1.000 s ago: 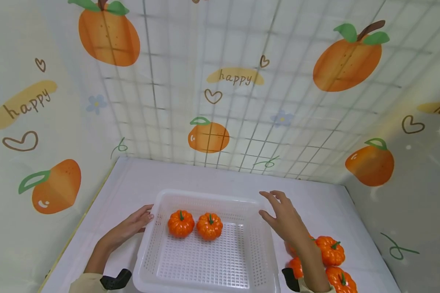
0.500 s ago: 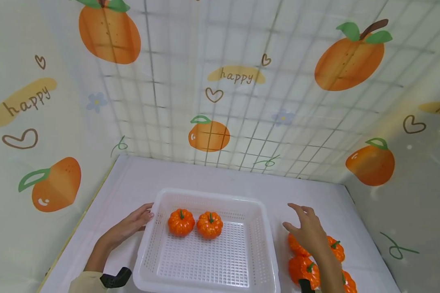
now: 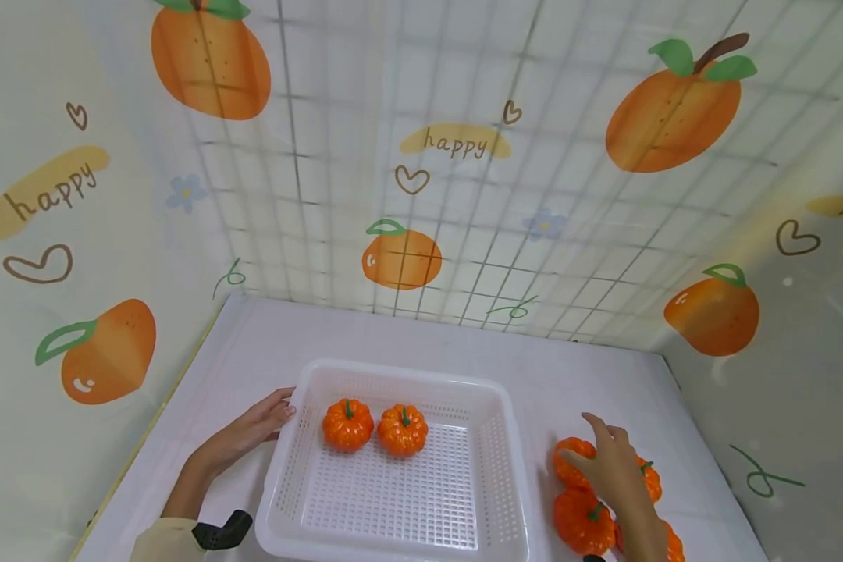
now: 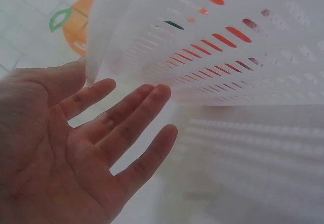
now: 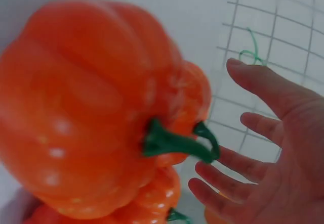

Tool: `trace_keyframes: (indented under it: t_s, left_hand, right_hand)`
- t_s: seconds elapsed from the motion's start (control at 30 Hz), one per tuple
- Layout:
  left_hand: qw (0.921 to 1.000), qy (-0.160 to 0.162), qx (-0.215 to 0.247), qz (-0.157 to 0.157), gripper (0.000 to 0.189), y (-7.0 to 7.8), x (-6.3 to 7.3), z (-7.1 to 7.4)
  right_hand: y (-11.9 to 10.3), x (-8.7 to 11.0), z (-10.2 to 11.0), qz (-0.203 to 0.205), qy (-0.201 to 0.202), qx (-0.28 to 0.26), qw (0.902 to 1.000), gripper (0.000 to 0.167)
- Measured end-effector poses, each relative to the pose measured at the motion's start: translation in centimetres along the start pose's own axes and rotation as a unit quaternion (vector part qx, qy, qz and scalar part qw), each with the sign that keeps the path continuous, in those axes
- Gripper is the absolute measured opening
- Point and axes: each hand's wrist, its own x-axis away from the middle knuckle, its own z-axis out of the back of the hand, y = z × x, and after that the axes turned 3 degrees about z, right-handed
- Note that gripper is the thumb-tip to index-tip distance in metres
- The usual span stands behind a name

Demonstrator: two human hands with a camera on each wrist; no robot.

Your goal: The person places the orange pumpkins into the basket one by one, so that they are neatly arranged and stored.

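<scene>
A white perforated plastic basket (image 3: 485, 382) stands on the table with two toy orange pumpkins, a left one (image 3: 347, 427) and a right one (image 3: 403, 432), in its far left part. My left hand (image 3: 256, 421) touches the basket's left side, fingers nearly straight along the outer wall (image 4: 142, 16) and thumb at the rim. To the right of the basket, my right hand (image 3: 614, 472) hovers over a group of several pumpkins with fingers spread and nothing in it. It partly covers the far-left pumpkin (image 3: 567, 449); a nearer pumpkin (image 3: 581, 521) with a green stem looms large in the right wrist view.
Two more pumpkins, one behind the right hand (image 3: 652, 481) and one by the forearm (image 3: 674, 542), are partly hidden. A curtain (image 3: 457, 187) printed with oranges hangs over a wire grid at the back and sides of the white table (image 3: 421, 332).
My right hand has moved right and down from above the basket's right rim to the loose pumpkins. My left hand and the two pumpkins in the basket have stayed in place.
</scene>
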Motion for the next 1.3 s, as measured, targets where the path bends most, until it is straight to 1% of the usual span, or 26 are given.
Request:
trace_keyframes:
  t_s: [0.2,0.4,0.53,0.63,0.73,0.93,1.3]
  left_hand:
    - [1.0,0.0,0.0,0.001,0.05,0.0,0.1,0.0]
    - [1.0,-0.002,0.003,0.003,0.05,-0.3,0.1,0.0]
    - [1.0,0.002,0.002,0.009,0.05,-0.4,0.1,-0.1]
    - [0.9999,0.006,0.001,0.012,0.051,-0.4,0.1,-0.1]
    - [0.9997,0.012,0.003,0.019,0.051,-0.4,0.0,-0.1]
    - [0.9998,0.013,-0.003,0.017,0.051,-0.3,0.0,-0.1]
    - [0.9999,0.007,-0.005,0.011,0.05,-0.2,0.0,-0.1]
  right_hand:
    - [0.8,0.0,-0.4,-0.014,-0.012,0.002,0.9998,0.09]
    - [0.7,-0.7,-0.9,-0.054,-0.034,0.008,0.9979,0.092]
    - [0.8,-1.1,-1.4,-0.08,-0.052,0.015,0.9953,0.09]
    - [0.9,-1.2,-1.5,-0.091,-0.06,0.016,0.994,0.088]
    - [0.8,-1.4,-1.5,-0.092,-0.056,0.013,0.9941,0.084]
    - [0.9,-1.3,-1.5,-0.09,-0.056,0.007,0.9944,0.081]
    - [1.1,-1.1,-1.6,-0.087,-0.054,-0.006,0.9948,0.084]
